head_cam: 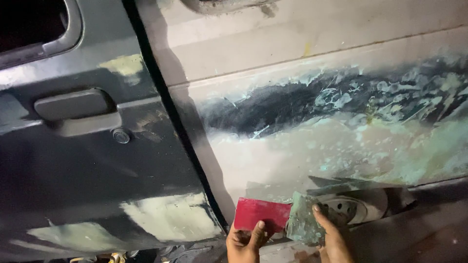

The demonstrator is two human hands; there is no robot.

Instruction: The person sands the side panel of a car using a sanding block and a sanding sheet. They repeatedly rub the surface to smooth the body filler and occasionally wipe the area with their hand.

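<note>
My left hand holds a flat red plastic spreader by its lower edge, thumb laid across its face. My right hand grips a greenish, putty-caked pad or board right beside the spreader; the two tools touch edge to edge. Both hands are low in the view, in front of the bottom of a car's rear panel covered in pale filler with dark and greenish sanded patches.
To the left is a dark car door with a door handle, a round lock and pale filler patches. A dark door gap runs diagonally between door and panel. A wheel shows behind my right hand.
</note>
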